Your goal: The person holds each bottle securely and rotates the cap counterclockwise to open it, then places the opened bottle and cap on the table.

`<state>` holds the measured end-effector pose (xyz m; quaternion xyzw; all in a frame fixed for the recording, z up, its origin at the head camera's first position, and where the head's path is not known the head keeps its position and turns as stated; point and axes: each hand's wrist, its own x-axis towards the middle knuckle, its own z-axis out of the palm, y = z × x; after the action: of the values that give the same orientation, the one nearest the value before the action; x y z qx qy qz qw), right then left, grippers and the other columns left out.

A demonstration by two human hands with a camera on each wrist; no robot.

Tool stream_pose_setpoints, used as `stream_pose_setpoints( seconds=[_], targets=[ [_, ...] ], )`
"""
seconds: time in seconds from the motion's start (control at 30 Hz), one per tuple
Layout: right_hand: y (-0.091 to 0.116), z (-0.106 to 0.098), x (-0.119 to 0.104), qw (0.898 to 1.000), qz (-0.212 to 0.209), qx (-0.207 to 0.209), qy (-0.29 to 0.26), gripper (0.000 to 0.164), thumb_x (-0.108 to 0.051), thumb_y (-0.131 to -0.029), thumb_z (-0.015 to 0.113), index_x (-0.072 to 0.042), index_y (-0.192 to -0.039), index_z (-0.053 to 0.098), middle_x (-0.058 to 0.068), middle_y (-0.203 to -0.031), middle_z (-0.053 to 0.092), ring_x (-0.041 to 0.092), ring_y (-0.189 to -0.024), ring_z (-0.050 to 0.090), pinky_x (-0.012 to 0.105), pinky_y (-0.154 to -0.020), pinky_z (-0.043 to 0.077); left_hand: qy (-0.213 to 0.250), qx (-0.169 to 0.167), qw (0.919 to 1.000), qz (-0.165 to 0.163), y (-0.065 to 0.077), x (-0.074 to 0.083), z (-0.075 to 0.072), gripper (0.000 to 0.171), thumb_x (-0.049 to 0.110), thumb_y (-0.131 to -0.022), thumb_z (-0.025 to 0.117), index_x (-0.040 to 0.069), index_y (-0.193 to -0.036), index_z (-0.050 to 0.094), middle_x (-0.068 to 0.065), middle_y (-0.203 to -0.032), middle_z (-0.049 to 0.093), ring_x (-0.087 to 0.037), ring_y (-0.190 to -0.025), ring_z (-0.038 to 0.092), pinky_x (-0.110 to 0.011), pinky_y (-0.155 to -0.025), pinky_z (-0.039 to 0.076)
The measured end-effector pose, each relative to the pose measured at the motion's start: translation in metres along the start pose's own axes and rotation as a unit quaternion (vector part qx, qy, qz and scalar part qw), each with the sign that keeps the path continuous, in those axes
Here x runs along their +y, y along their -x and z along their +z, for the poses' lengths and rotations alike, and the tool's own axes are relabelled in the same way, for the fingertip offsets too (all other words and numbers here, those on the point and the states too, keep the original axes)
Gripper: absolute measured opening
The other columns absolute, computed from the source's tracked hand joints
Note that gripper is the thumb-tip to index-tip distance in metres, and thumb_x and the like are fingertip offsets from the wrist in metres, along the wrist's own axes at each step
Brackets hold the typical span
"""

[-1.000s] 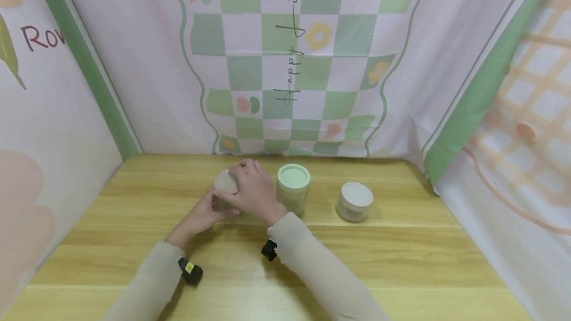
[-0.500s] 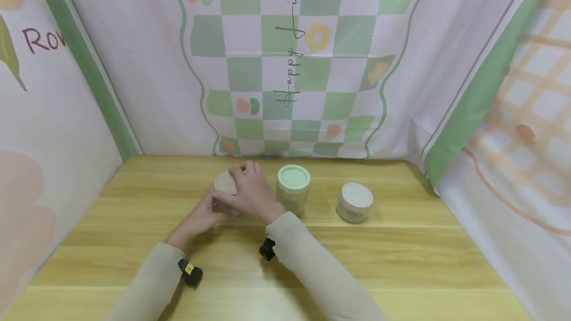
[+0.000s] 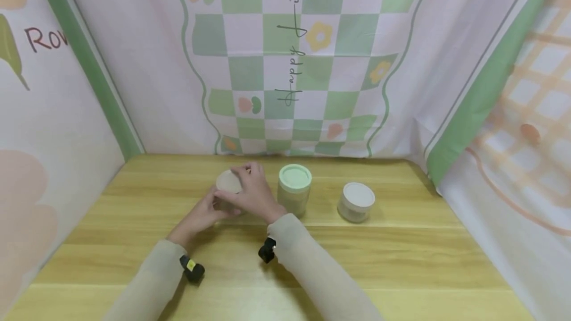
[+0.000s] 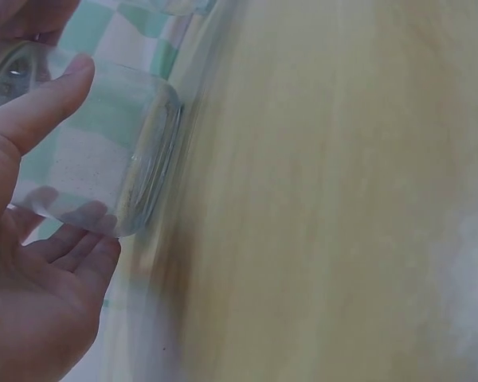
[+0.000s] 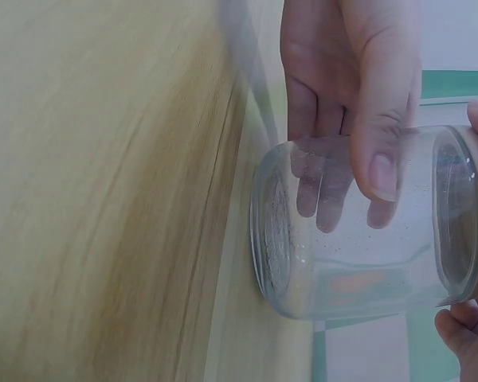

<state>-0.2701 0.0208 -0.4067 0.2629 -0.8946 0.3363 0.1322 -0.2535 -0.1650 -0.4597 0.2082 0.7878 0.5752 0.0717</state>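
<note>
A clear glass jar (image 5: 358, 255) with a beige lid (image 3: 228, 181) stands at the back of the wooden table, left of centre. My left hand (image 3: 200, 216) grips the jar's side, its thumb (image 4: 52, 99) on one side and fingers (image 4: 88, 239) around the other. Over the top, my right hand (image 3: 255, 191) holds the lid's rim between thumb and fingers. Through the glass, no contents show. In the head view my hands hide most of the jar's body. The lid sits on the jar's mouth.
Just right of my right hand stands a taller jar with a mint green lid (image 3: 295, 177). Farther right is a short jar with a white lid (image 3: 358, 195). A checkered curtain (image 3: 290, 63) hangs along the table's back edge.
My right hand's fingers have shifted slightly on the lid, and more of its top shows. My left hand keeps its hold. The other jars stay in place.
</note>
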Motion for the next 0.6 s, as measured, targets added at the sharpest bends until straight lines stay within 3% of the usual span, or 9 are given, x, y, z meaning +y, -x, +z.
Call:
stream_pose_setpoints(
  seconds=[0.4, 0.6],
  targets=[
    [-0.0010, -0.0007, -0.0020, 1.000, -0.004, 0.009, -0.009, 0.080, -0.060, -0.082, 0.076, -0.005, -0.138, 0.059, 0.012, -0.129, 0.047, 0.021, -0.116, 0.042, 0.036, -0.090, 0.046, 0.000, 0.000, 1.0000, 0.009, -0.0013, 0.0001, -0.0016, 0.094, 0.023, -0.089, 0.078, 0.018, -0.161, 0.016, -0.013, -0.164, 0.019, -0.043, -0.146, 0.019, -0.068, -0.113, 0.018],
    [0.0007, -0.0009, -0.0026, 1.000, -0.012, 0.011, -0.012, 0.078, -0.055, -0.083, 0.078, -0.003, -0.137, 0.059, 0.014, -0.130, 0.047, 0.023, -0.115, 0.043, 0.038, -0.090, 0.046, 0.035, -0.010, 0.9991, -0.019, 0.0011, 0.0043, -0.0002, 0.095, 0.023, -0.091, 0.076, 0.027, -0.161, 0.011, -0.008, -0.165, 0.014, -0.043, -0.147, 0.018, -0.071, -0.111, 0.017]
  ],
)
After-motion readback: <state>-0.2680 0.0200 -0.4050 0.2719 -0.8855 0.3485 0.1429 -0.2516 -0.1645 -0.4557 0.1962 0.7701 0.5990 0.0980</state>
